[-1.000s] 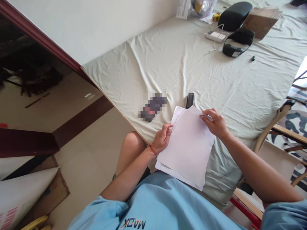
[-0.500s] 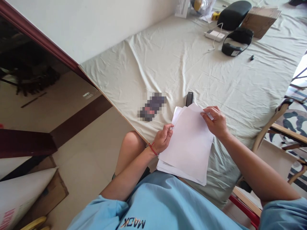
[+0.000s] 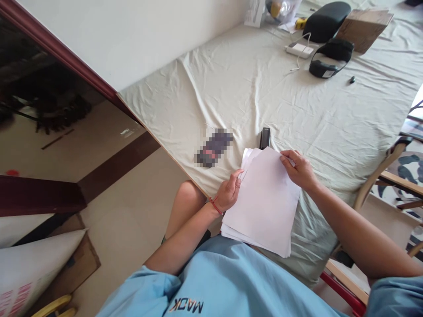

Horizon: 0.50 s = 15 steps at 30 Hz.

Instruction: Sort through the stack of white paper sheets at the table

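Note:
A loose stack of white paper sheets (image 3: 262,202) lies at the table's near edge, its sheets slightly fanned at the left and bottom. My left hand (image 3: 229,192) is closed on the stack's left edge, thumb uppermost. At the upper right corner, my right hand (image 3: 297,167) pinches the paper between thumb and fingers. Just beyond the top of the sheets sits a black stapler-like object (image 3: 265,137), its near end partly hidden by paper. A dark, blurred-out object (image 3: 214,147) rests to the left of it.
A pale green cloth (image 3: 224,97) covers the table. Toward the back right are a black headset (image 3: 325,66), a white box with a cable (image 3: 300,49), a black case (image 3: 325,22) and a cardboard piece (image 3: 365,31). A wooden-armed chair (image 3: 380,171) stands on the right.
The whole view has shifted slightly, so things appear a little further right. Both hands keep their hold on the paper, and more sheet edges show fanned at the upper left.

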Each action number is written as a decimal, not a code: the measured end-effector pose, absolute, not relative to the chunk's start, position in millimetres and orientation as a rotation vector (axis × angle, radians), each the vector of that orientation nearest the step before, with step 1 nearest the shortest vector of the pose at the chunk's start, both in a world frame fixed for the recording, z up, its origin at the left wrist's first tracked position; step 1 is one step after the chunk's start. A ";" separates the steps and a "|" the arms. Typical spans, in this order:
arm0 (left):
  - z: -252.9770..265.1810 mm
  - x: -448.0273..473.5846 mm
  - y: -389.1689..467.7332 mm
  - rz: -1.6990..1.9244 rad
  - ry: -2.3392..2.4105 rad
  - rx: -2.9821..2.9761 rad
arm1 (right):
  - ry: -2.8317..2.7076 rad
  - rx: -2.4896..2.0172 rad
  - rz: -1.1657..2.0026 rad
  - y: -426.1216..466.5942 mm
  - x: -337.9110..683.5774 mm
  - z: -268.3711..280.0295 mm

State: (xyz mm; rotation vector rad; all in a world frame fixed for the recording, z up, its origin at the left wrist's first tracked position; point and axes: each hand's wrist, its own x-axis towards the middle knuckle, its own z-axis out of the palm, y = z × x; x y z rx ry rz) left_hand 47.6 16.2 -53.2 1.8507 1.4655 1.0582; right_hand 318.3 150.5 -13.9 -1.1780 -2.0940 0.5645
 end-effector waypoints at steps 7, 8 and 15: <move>-49.2 46.7 16.8 1.020 1.450 1.749 | -2.144 -1.135 0.588 151.5 317.3 -13.9; -47.7 46.0 17.4 1.010 1.438 1.723 | -2.146 -1.130 0.587 151.5 317.2 -13.9; -42.6 38.9 23.8 0.975 1.347 1.593 | -2.140 -1.115 0.571 149.9 316.1 -13.6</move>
